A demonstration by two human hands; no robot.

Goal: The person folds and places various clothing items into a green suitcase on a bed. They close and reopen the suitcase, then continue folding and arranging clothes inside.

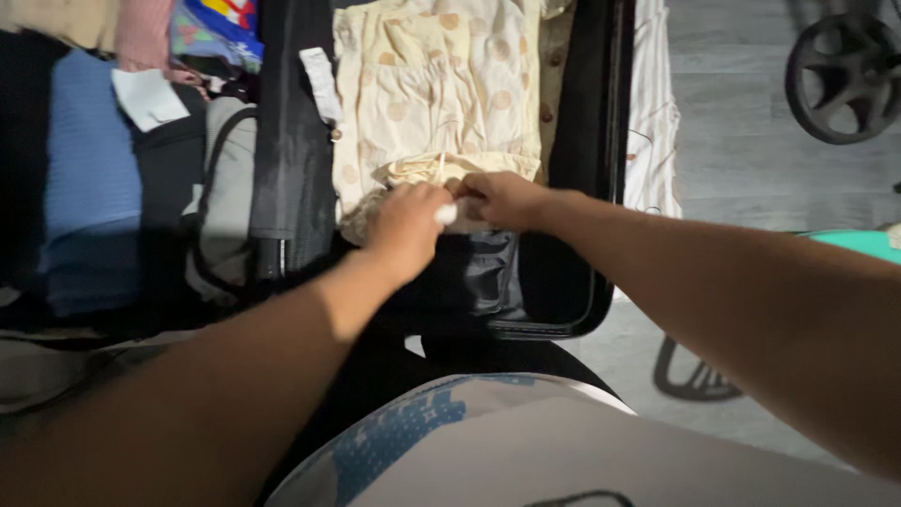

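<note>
Both hands meet over the open black suitcase (572,188) that lies on the grey floor (741,141). The left hand (405,225) has its fingers curled shut around a small white piece (447,213) — I cannot tell what it is, perhaps a tag or a bit of paper. The right hand (502,199) is just beside it, touching it at the fingertips, and its grip is closed in a pinch on the lower edge of the cream folded garment with pale orange dots (436,94). A thin white thread or string (441,166) stands up from the place where the two hands meet.

The cream garment lies flat in the right half of the suitcase, with its bunched hem under the hands. To the left of it a black fabric divider (296,141) runs down the middle, with a white label (322,83) on it. Further left are a grey bag (230,188), a folded blue ribbed cloth (89,178) and a white paper slip (148,97). A white cloth with thin lines (652,113) hangs outside the right wall of the suitcase — near it, on the floor, stands a dark wheel (840,75).
</note>
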